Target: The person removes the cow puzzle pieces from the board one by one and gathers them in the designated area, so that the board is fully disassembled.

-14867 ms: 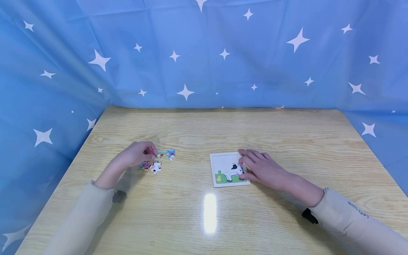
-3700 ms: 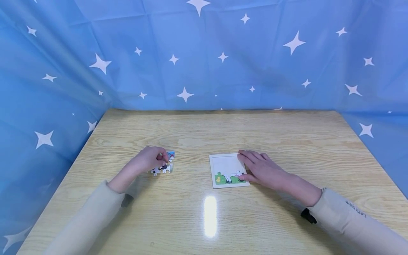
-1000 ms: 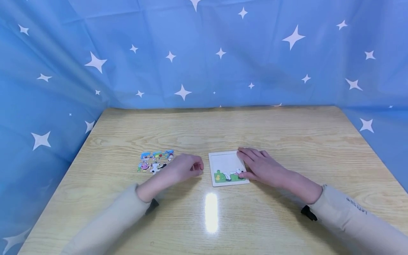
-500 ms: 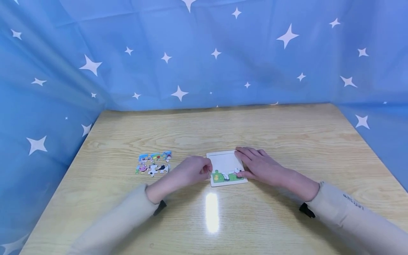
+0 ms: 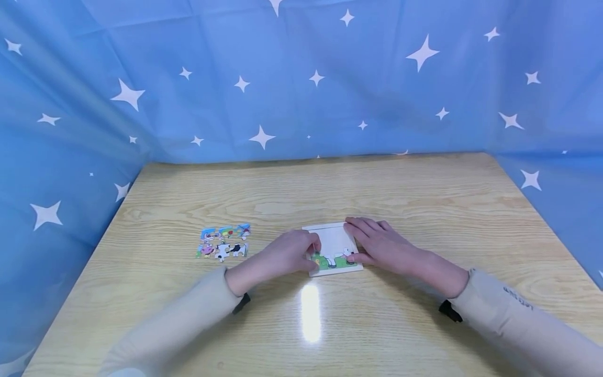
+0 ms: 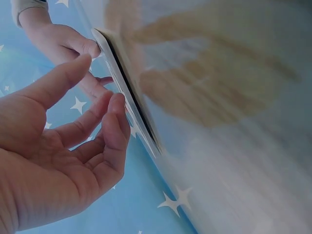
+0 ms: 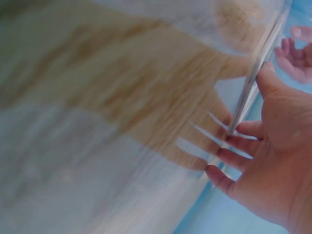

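Note:
A square puzzle tray (image 5: pixel 333 238) lies on the table, its upper part bare and pale. Along its lower edge sit puzzle pieces (image 5: pixel 335 261) picturing green grass and white cow legs. My left hand (image 5: pixel 289 251) is over the tray's left side, thumb and index finger apart near the lower left corner. In the left wrist view its fingers are bent loosely and no piece shows between them. My right hand (image 5: pixel 383 246) rests against the tray's right side. The right wrist view shows its thumb at the tray edge (image 7: pixel 248 92) and the other fingers spread, fairly straight.
Several loose puzzle pieces (image 5: pixel 224 252) lie grouped to the left of the tray, with cow, pig and windmill pictures. The wooden table (image 5: pixel 400 335) has a bright reflection near its front middle. A blue star-patterned cloth (image 5: pixel 282 104) hangs behind and at the sides.
My left hand has moved right from the loose pieces to the tray's left side, and its thumb and index finger have spread. A black-and-white cow piece seen in the tray earliest is gone from it.

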A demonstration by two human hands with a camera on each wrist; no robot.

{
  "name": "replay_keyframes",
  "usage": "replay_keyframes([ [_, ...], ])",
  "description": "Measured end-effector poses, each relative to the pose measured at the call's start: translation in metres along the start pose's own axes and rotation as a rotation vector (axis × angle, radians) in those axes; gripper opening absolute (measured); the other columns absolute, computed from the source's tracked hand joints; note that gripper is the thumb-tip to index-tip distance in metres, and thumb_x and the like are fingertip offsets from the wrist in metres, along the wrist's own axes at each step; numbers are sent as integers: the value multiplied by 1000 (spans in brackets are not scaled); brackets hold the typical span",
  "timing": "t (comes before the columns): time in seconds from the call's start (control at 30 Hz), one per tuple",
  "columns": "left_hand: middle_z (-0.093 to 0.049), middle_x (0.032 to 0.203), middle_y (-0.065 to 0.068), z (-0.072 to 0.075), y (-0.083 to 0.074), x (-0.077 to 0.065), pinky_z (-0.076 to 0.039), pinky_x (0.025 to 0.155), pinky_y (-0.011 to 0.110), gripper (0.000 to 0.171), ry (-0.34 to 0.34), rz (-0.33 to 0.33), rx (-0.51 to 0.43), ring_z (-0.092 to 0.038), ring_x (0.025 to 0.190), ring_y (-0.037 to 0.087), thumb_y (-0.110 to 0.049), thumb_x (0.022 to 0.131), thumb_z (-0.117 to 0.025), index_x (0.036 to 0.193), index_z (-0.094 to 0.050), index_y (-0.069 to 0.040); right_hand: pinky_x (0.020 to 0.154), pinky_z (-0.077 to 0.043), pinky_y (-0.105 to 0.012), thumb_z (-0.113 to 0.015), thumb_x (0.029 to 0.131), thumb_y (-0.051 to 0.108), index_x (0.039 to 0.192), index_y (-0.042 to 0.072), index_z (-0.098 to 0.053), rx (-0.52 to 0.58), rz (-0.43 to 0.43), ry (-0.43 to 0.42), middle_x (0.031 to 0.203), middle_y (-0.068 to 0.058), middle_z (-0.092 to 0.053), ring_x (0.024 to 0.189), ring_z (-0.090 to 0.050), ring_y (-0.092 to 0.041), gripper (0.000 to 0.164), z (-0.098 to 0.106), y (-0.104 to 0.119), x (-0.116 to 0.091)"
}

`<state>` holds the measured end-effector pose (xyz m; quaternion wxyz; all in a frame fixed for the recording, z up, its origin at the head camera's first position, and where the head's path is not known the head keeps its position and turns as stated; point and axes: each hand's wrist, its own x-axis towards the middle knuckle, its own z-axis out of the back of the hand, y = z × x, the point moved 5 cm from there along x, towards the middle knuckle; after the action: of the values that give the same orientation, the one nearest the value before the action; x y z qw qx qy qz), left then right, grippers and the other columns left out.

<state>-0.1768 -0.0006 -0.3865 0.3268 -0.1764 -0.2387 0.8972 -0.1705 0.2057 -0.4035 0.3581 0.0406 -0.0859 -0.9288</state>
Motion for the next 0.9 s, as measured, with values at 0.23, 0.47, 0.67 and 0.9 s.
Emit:
replay_keyframes([
  [0.23,-63,94,1,-2,-4,3,-48,85,32,29,29,29,16,-53,90,18,-12,88,-92,108,-73,-4,108,-47,-66,-72,108,41,160,-6,-48,4,-6,2,165,-23,-48,148,-49,-43,74,0,0,1],
  [0.47,-58,91,0,-6,-5,5,-46,79,31,32,35,61,35,-51,87,17,-13,86,-94,108,-73,-4,108,-47,-65,-72,107,44,160,-6,-48,0,-8,6,165,-23,-48,148,-49,-43,76,1,1,0],
  [0.67,-60,93,1,-7,-5,6,-49,81,32,36,31,67,58,-53,88,17,-15,86,-96,112,-75,-2,110,-46,-65,-72,107,46,160,-6,-48,2,-15,9,166,-23,-47,149,-48,-44,79,3,1,-1],
  [0.9,-62,94,3,-6,-5,6,-50,82,32,39,27,71,81,-54,88,17,-16,85,-97,113,-76,0,110,-46,-66,-71,107,44,160,-6,-48,4,-13,10,166,-23,-47,149,-48,-44,77,2,2,0],
])
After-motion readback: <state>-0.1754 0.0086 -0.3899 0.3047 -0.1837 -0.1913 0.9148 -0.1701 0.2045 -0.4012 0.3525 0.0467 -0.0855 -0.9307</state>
